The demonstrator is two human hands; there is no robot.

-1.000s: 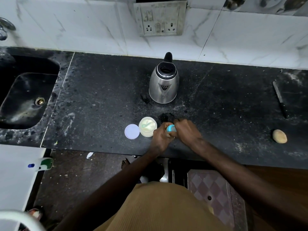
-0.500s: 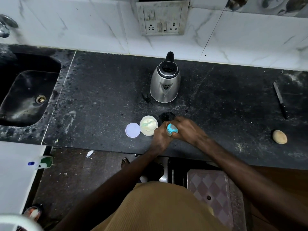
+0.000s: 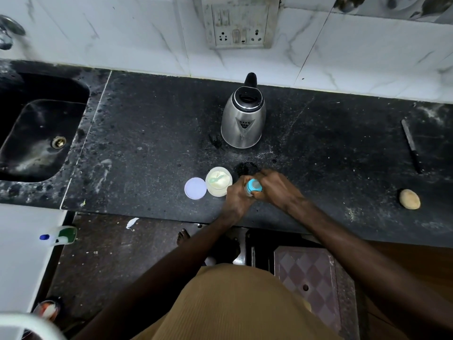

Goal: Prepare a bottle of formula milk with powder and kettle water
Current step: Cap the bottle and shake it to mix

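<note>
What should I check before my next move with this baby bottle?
1. Left hand grips baby bottle: ok.
2. Right hand grips its blue cap: ok.
3. Powder jar open, lid beside it: ok.
4. Scoop inside jar: ok.
5. Kettle upright: ok.
6. Water in kettle: cannot tell.

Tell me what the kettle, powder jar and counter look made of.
The kettle looks like brushed steel, by its grey sheen, with black, likely plastic, rim and handle. The jar is clear plastic or glass, cannot tell; pale powder shows through its wall. The counter is dark speckled stone, likely granite.
</note>
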